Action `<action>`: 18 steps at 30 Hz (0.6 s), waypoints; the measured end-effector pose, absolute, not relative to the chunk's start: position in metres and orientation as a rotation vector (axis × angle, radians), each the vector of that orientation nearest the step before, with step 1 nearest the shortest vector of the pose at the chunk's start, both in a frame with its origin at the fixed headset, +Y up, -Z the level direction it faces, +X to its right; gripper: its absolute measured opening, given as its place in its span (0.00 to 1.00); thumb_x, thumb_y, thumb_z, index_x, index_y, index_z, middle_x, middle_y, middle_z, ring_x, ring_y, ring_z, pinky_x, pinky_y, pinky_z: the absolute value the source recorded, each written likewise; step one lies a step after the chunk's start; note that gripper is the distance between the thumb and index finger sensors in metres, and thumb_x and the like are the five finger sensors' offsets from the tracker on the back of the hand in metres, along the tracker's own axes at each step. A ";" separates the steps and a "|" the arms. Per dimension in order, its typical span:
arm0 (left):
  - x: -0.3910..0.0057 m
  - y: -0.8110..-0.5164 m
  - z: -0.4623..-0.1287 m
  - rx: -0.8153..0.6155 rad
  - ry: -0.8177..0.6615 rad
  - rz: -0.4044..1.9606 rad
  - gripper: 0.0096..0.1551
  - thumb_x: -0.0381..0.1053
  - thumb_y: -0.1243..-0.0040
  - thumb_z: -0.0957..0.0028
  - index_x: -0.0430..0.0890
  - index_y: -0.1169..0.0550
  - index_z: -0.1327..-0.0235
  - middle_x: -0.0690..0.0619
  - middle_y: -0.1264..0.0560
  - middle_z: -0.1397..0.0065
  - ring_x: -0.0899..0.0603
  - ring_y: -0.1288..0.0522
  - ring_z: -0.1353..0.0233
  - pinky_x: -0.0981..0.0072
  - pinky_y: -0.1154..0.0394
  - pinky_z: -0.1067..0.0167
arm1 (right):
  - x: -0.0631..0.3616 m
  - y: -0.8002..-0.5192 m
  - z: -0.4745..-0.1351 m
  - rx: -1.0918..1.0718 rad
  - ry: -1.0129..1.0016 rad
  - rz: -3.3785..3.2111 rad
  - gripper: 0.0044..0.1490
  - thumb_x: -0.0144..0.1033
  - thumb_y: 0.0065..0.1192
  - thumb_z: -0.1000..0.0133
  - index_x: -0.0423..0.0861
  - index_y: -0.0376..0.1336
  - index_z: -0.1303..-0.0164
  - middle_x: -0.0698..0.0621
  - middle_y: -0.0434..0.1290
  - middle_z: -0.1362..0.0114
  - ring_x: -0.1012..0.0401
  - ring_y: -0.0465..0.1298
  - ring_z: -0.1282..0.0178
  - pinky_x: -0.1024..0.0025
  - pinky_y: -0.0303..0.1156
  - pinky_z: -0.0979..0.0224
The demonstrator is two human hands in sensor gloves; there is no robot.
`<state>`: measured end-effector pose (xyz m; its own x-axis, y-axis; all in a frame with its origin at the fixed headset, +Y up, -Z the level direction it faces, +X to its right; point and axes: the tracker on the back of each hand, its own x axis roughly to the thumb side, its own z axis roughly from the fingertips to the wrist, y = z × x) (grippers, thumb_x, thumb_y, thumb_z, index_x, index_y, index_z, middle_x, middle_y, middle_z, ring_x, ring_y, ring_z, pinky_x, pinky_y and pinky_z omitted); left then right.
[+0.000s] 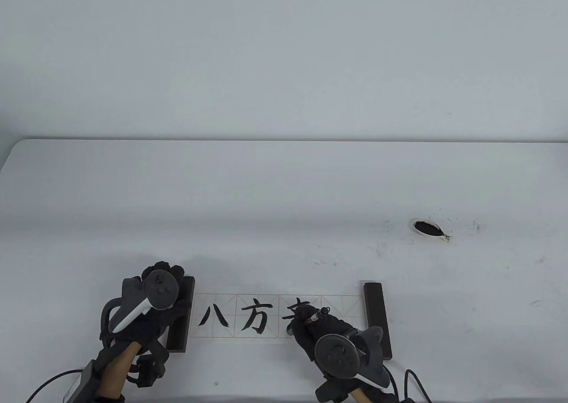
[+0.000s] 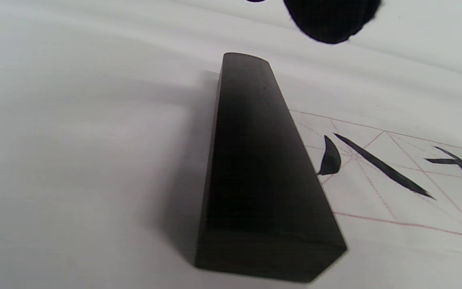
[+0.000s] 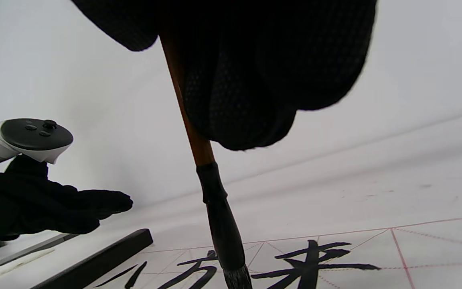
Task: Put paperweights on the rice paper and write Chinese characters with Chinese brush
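Right hand [image 1: 310,327] grips brush [image 3: 199,148] — bristles visible only at wrist

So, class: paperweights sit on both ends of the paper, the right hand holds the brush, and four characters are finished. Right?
Not four. The table view shows two finished characters and a third under way; the paperweights on the paper and the brush in the right hand are as stated.

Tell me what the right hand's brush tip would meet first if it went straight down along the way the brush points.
The right hand grips the brush pointing steeply down. Its tip would probably meet the rice paper first, in the third square by the half-written character. Whether it already touches is unclear.
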<state>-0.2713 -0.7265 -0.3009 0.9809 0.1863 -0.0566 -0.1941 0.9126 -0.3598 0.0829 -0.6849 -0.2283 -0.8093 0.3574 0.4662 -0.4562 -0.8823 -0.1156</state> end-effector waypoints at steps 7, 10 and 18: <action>-0.272 -0.726 -0.301 -0.370 0.021 0.198 0.51 0.63 0.53 0.44 0.58 0.60 0.13 0.49 0.66 0.09 0.35 0.66 0.10 0.44 0.70 0.19 | 0.103 -0.678 -0.234 0.486 -0.367 2.518 0.27 0.44 0.52 0.38 0.37 0.67 0.41 0.42 0.81 0.48 0.54 0.84 0.57 0.66 0.80 0.55; -0.272 -0.727 -0.301 -0.371 0.020 0.198 0.51 0.63 0.53 0.44 0.58 0.60 0.13 0.48 0.66 0.09 0.35 0.66 0.10 0.44 0.70 0.19 | 0.106 -0.679 -0.235 0.471 -0.385 2.600 0.27 0.44 0.52 0.38 0.37 0.67 0.40 0.42 0.81 0.47 0.54 0.83 0.55 0.65 0.80 0.54; -0.272 -0.727 -0.301 -0.370 0.019 0.197 0.51 0.63 0.53 0.44 0.58 0.60 0.13 0.48 0.66 0.09 0.35 0.66 0.10 0.44 0.70 0.19 | 0.104 -0.683 -0.239 0.480 -0.300 2.669 0.28 0.43 0.52 0.38 0.37 0.65 0.37 0.41 0.80 0.44 0.52 0.83 0.51 0.63 0.80 0.51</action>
<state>-0.2717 -0.7267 -0.3008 0.9807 0.1878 -0.0541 -0.1946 0.9136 -0.3570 0.1037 -0.6832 -0.2387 -0.8565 0.3561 0.3737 -0.4301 -0.8926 -0.1352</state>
